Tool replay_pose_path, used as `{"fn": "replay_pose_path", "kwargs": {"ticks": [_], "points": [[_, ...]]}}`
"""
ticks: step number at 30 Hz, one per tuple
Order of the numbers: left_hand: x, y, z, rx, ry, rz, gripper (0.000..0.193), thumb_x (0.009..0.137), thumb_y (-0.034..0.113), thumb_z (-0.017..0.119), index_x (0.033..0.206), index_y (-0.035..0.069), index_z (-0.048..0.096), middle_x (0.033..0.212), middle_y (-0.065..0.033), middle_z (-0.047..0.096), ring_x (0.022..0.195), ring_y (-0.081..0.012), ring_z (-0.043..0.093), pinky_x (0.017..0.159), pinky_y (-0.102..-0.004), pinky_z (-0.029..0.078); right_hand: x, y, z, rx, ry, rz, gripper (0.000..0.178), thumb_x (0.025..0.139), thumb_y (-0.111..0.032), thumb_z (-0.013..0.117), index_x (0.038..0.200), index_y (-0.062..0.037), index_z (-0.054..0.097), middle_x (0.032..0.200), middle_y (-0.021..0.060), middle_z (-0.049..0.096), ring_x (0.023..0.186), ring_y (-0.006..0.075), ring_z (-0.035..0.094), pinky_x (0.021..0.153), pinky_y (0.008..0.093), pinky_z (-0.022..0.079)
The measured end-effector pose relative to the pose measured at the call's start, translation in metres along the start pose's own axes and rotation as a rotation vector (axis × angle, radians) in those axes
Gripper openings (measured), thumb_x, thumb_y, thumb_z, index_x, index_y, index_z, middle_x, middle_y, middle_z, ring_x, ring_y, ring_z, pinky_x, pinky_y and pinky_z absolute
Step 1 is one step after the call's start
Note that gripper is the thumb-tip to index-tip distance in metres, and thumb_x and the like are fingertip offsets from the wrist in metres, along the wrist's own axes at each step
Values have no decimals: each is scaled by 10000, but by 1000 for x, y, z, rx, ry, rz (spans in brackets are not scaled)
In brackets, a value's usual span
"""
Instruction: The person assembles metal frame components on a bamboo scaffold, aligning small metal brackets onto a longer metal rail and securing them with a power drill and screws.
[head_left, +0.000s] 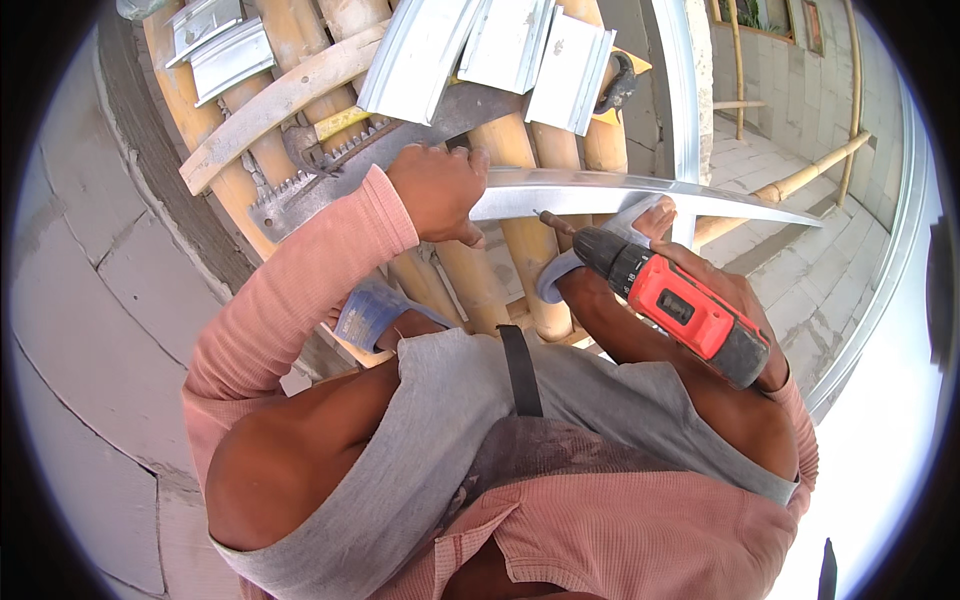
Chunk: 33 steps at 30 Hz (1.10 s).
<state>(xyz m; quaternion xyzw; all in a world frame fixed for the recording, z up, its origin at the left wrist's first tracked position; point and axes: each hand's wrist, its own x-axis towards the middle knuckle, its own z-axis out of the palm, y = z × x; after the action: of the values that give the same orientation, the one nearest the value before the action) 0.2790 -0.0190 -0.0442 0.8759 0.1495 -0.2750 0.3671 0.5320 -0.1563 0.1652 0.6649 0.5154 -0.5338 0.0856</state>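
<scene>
My left hand [437,192] is closed on the near end of a long, shiny metal channel [640,188], which stretches away to the right. In my right hand [742,300] is a red and black cordless drill [682,306], held with the chuck pointing left and up. Its bit reaches toward the channel's lower edge; whether the tip touches is hard to tell. The drill body hides most of the right-hand fingers. Beyond my left hand lies a large handsaw [385,148] with a toothed blade and a black and yellow handle [620,88].
Bamboo poles [465,280] form the platform beneath me. Several short metal channel pieces [420,55] and a wooden strip [285,105] lie at the far side. My sandalled feet [375,315] are close to the work. A block wall [100,300] stands left; an upright metal post [680,90] rises ahead.
</scene>
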Motion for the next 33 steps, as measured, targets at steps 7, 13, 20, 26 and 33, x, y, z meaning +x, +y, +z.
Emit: {"fn": "replay_pose_path", "kwargs": {"ticks": [7, 13, 20, 26, 33], "points": [[14, -17, 5, -136, -92, 68, 770, 807, 544, 760, 1209, -98, 623, 1145, -256, 653, 1042, -406, 685, 924, -468, 561, 9, 8, 4, 25, -9, 47, 660, 854, -147, 751, 1471, -101, 523, 1431, 104, 618, 1109, 328, 703, 907, 383, 582], [24, -13, -10, -111, -290, 58, 788, 796, 499, 768, 1227, -137, 591, 1037, -281, 707, 1007, -374, 710, 895, -440, 571, 6, 20, 12, -29, 88, -106, 660, 833, -90, 758, 1459, -83, 548, 1501, 135, 562, 1191, 330, 684, 998, 366, 543], [29, -21, -6, -260, -312, 173, 770, 710, 432, 750, 1206, -139, 604, 926, -202, 711, 861, -348, 675, 745, -438, 533, -10, 13, 20, 476, 154, 81, 464, 821, -59, 645, 1282, -12, 650, 789, -10, 520, 619, 74, 405, 536, 260, 288], [62, -47, 10, -284, -250, 312, 561, 832, 490, 730, 1143, 25, 750, 1093, -210, 750, 1026, -352, 691, 925, -447, 514, -6, 3, 11, 520, 74, 228, 308, 817, -19, 627, 1125, 0, 632, 776, 6, 538, 634, 90, 447, 562, 259, 328], [69, -51, 9, -329, -290, 310, 611, 777, 543, 741, 1139, 50, 762, 1169, -183, 732, 1059, -315, 656, 925, -468, 494, -9, 6, 14, 518, 108, 227, 478, 827, -51, 630, 1304, -30, 647, 802, -12, 532, 624, 72, 429, 551, 264, 319]]}}
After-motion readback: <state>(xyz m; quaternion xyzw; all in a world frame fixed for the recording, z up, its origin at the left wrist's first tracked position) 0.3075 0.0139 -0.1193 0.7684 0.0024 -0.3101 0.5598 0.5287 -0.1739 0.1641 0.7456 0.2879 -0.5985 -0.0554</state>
